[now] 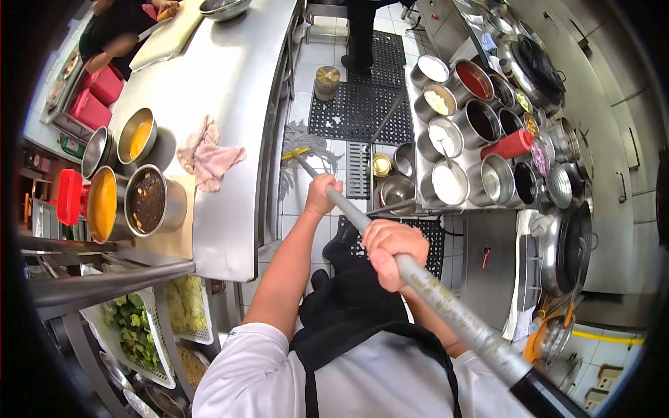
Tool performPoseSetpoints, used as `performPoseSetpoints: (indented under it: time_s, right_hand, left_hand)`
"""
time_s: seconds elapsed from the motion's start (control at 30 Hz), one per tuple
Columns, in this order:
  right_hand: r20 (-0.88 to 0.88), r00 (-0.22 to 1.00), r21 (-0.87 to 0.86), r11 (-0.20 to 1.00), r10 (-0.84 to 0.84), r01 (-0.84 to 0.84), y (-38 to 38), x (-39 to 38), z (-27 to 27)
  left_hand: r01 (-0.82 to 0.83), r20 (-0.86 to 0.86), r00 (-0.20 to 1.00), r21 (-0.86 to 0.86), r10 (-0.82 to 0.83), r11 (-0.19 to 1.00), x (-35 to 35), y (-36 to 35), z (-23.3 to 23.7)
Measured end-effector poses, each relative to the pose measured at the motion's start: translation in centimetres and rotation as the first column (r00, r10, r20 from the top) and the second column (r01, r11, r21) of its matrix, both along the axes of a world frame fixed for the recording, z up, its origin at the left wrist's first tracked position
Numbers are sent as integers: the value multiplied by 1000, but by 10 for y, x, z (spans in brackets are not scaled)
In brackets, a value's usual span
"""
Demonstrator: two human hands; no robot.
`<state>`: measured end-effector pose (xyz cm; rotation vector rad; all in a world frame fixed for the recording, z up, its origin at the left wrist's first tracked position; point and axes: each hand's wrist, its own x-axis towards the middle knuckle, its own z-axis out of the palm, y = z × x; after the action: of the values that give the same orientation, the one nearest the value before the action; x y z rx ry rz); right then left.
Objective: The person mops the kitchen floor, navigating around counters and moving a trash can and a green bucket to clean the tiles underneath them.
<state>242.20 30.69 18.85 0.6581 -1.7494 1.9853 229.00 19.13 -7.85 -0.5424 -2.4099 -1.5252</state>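
Observation:
A string mop [362, 220] runs diagonally from the lower right up to the floor ahead of me. My left hand [323, 194] is wrapped round the lower part of its grey pole. Higher up the pole, close to my body, my right hand [394, 253] grips it with fingers closed. The yellow clamp [295, 152] and the grey mop strings [304, 142] rest on white floor tiles beside the steel table [230, 90]. Part of the strings lies at or under the table's edge.
Black perforated mats [355, 111] and a floor drain grate [357, 171] lie ahead. A bucket [327, 83] stands on the floor. Right, a station holds several steel pots [446, 182]. Left are sauce pots [148, 202] and a pink cloth [210, 157]. Other people [360, 35] stand beyond.

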Motion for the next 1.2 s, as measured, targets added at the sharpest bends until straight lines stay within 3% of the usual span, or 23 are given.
performPoseSetpoints:
  time_s: [0.2,0.33,0.43,0.53,0.67,0.8,0.93,1.0,1.03,1.13,1.2]
  right_hand:
    - [82,996,-40,999,-21,24,42,-65,32]
    - [23,997,-195,979,69,-63,68,-101,87]
    - [55,997,-265,963,55,-39,89,-124,148]
    - [30,998,-355,934,61,-46,116,-149,196]
    - [-20,998,-265,962,66,-69,138,-174,245]
    - [-217,915,61,940,340,-335,166,-219,245]
    - [-230,791,195,823,567,-534,164,-297,247]
    - [-147,781,179,793,607,-583,153,-336,244]
    - [-181,710,159,732,681,-662,146,-363,235]
    - [-110,690,243,692,716,-679,137,-419,216]
    - [-136,766,205,774,628,-599,133,-448,193]
  left_hand:
    - [-80,141,987,65,70,995,-41,35,22]
    - [-389,292,897,169,330,906,-72,56,-13]
    - [-316,213,930,40,301,948,-102,75,8]
    - [-355,42,935,141,353,924,-130,104,68]
    - [-360,-104,913,252,395,898,-180,130,122]
    - [-410,-120,869,369,480,834,-238,148,148]
    - [-471,-80,831,424,550,774,-307,157,141]
    - [-500,-57,808,460,586,734,-348,160,128]
    - [-524,-41,796,453,604,721,-367,161,122]
    - [-566,42,788,441,614,696,-423,160,105]
    - [-578,44,782,424,621,697,-460,159,91]
